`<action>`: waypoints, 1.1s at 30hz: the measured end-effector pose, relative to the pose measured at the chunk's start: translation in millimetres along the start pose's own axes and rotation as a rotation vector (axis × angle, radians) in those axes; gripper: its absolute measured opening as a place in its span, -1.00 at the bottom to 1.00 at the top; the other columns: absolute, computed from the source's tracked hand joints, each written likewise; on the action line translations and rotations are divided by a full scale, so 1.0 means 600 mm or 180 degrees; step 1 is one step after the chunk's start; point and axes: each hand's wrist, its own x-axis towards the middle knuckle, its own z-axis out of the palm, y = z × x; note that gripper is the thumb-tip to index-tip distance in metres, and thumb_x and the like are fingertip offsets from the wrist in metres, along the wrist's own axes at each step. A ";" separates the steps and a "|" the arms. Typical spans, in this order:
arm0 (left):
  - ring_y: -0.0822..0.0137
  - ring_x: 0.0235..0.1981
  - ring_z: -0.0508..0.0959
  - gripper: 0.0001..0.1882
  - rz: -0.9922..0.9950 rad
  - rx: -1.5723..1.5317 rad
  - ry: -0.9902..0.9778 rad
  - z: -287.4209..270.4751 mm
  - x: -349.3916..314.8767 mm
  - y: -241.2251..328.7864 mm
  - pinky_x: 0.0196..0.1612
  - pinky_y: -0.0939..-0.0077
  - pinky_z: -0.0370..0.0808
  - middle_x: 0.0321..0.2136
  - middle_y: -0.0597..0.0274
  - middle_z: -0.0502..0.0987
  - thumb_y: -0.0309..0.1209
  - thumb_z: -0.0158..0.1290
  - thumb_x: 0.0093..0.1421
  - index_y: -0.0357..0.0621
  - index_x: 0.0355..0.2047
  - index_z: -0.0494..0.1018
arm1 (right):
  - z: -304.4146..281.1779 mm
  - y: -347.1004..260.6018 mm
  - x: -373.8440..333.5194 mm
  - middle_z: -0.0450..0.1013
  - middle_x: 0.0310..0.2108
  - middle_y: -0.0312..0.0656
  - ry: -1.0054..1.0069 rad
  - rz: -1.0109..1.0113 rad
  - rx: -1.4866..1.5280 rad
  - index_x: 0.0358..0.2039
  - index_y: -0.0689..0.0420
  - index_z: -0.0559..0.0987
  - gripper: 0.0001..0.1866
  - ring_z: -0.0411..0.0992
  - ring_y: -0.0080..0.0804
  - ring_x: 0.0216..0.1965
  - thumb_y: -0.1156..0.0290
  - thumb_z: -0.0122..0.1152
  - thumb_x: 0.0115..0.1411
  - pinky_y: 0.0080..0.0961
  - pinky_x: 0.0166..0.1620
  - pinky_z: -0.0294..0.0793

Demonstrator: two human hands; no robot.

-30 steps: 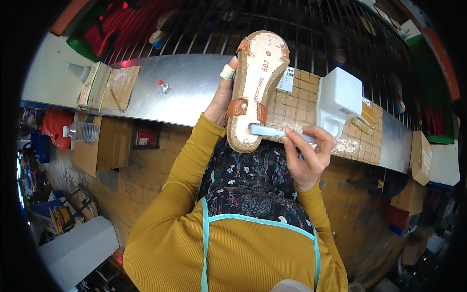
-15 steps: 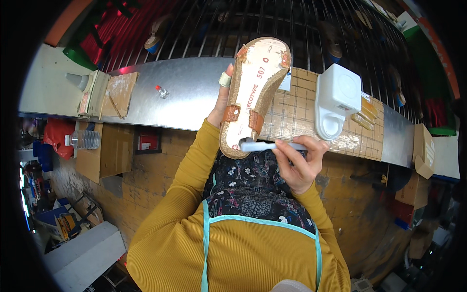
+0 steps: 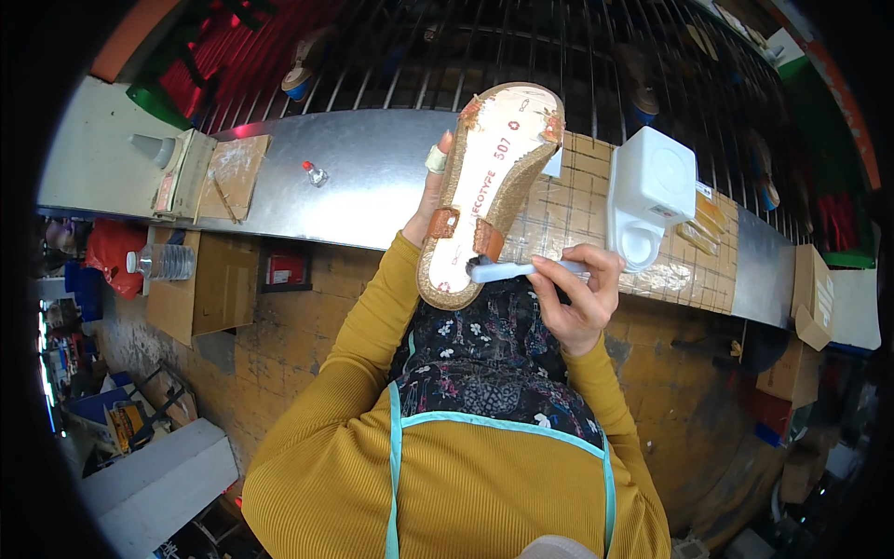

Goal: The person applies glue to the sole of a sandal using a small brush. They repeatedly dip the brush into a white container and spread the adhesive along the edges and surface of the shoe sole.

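A sandal upper-base point(image 3: 480, 191), with its pale underside facing up, brown leather strap ends folded over it and a cork-coloured rim, stands tilted above the bench's near edge. My left hand point(image 3: 427, 200) supports it from behind on its left; a pale wrap covers the thumb, and the other fingers are hidden by the sandal. A small brush point(image 3: 510, 271) with a pale blue handle and dark bristles is pinched in my right hand point(image 3: 582, 298). Its bristles touch the underside near the lower right strap end.
On the steel bench point(image 3: 363, 177) lies a taped cardboard sheet point(image 3: 568, 224) bearing a white plastic dispenser point(image 3: 656, 172). Further left stand a small red-capped bottle point(image 3: 315, 173) and a cardboard piece point(image 3: 240, 172). Behind the bench run metal rollers point(image 3: 419, 74) carrying several shoes.
The brush tip has moved slightly right and up, from the sandal's lower end to the lower right strap end. The sandal has shifted a little downward in the picture.
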 end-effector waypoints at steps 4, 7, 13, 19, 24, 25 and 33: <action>0.00 -0.35 0.63 -0.03 0.0101 -0.0009 -0.0033 -0.013 0.006 0.002 -0.43 0.28 0.68 -0.12 -0.22 0.50 0.38 -0.13 0.12 -0.24 0.21 0.19 | -0.010 -0.006 -0.004 0.39 -0.31 -0.29 0.0002 -0.0082 0.0190 -0.29 -0.04 0.72 -0.66 0.29 -0.47 -0.33 0.39 0.52 -0.18 -0.43 -0.13 0.06; 0.06 -0.30 0.64 -0.03 0.0216 0.0346 0.0058 -0.014 0.005 0.005 -0.36 0.32 0.68 -0.08 -0.18 0.49 0.39 -0.14 0.12 -0.23 0.22 0.19 | -0.010 -0.019 0.008 0.39 -0.31 -0.29 0.0152 0.0032 -0.0121 -0.28 -0.04 0.71 -0.65 0.30 -0.48 -0.33 0.38 0.53 -0.18 -0.45 -0.14 0.03; 0.28 -0.07 0.59 -0.09 0.0455 0.0666 0.0088 -0.005 0.003 0.026 -0.08 0.53 0.62 0.00 -0.01 0.48 0.33 -0.09 0.15 -0.22 0.21 0.23 | -0.016 -0.031 -0.001 0.40 -0.31 -0.32 0.0007 -0.0162 -0.0671 -0.26 -0.04 0.71 -0.64 0.34 -0.52 -0.36 0.36 0.54 -0.17 -0.45 -0.13 0.01; 0.30 -0.02 0.55 -0.10 0.0661 0.1001 0.0406 0.016 -0.003 0.034 0.00 0.44 0.57 0.00 0.02 0.48 0.32 -0.08 0.15 -0.22 0.21 0.23 | -0.013 -0.036 0.008 0.41 -0.32 -0.33 -0.0013 -0.0097 -0.0116 -0.26 -0.02 0.71 -0.65 0.35 -0.53 -0.35 0.37 0.52 -0.15 -0.45 -0.13 0.03; 0.28 -0.03 0.56 -0.10 0.0768 0.1562 0.0486 0.037 -0.006 0.024 0.00 0.43 0.57 0.03 0.02 0.46 0.31 -0.09 0.17 -0.23 0.21 0.22 | 0.016 -0.001 0.069 0.46 -0.28 -0.29 0.0249 0.0035 -0.0536 -0.27 -0.05 0.72 -0.70 0.32 -0.53 -0.33 0.36 0.49 -0.11 -0.44 -0.15 0.03; 0.28 -0.03 0.56 -0.11 0.0737 0.1598 0.0459 0.035 -0.005 0.025 0.00 0.43 0.57 0.03 0.02 0.46 0.31 -0.09 0.17 -0.23 0.21 0.22 | 0.016 0.001 0.074 0.46 -0.29 -0.29 0.0233 -0.0006 -0.0544 -0.28 -0.06 0.72 -0.71 0.31 -0.53 -0.34 0.36 0.49 -0.10 -0.44 -0.16 0.03; 0.30 -0.04 0.56 -0.11 0.0700 0.1398 0.0565 0.011 -0.011 0.035 -0.01 0.44 0.57 0.01 0.04 0.48 0.31 -0.04 0.14 -0.23 0.18 0.26 | -0.023 -0.031 -0.001 0.44 -0.32 -0.31 -0.0390 -0.0141 -0.0140 -0.33 -0.06 0.72 -0.74 0.35 -0.54 -0.42 0.34 0.49 -0.12 -0.45 -0.19 0.02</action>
